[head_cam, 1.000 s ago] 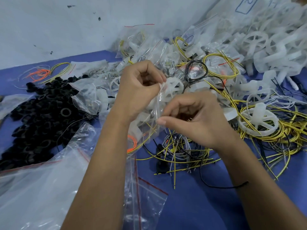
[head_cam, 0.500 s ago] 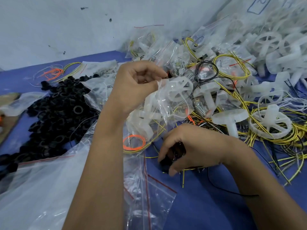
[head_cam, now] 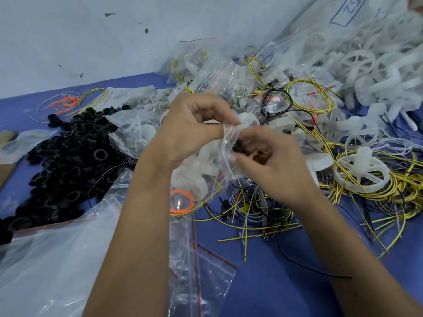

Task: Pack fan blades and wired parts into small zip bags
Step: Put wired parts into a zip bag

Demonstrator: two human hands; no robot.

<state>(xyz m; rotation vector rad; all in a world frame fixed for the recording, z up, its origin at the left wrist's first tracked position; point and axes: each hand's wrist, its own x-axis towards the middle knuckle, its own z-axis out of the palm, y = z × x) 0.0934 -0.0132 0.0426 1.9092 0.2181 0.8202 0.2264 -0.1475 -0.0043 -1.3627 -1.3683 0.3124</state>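
Back up from the wire tangle comes the right hand (head_cam: 272, 165): half a second ago it was low on the blue table (head_cam: 263, 282) among the loose leads, and now it is at the mouth of the small zip bag (head_cam: 226, 154), fingers curled round a dark wired part (head_cam: 240, 148) and feeding it in. Across the same interval the left hand (head_cam: 190, 131) has kept its pinch on the bag's top edge, holding the mouth open. My reading is that one wired part is going in on top of the white fan blades already visible through the plastic, so this bag is close to sealing.

Counts, taking the held bag as landmark, largest first. One large clear bag (head_cam: 52, 271) lies below and to its left. One heap of black rings (head_cam: 59, 161) sits to its left, too many to count. One pile of white fan blades (head_cam: 377, 72) rises to its upper right, also uncountable. Filled zip bags (head_cam: 219, 81) crowd just behind it, number unclear. Two or three flat empty zip bags (head_cam: 201, 266) lie below it. One orange wire loop (head_cam: 183, 202) shows just beneath it.
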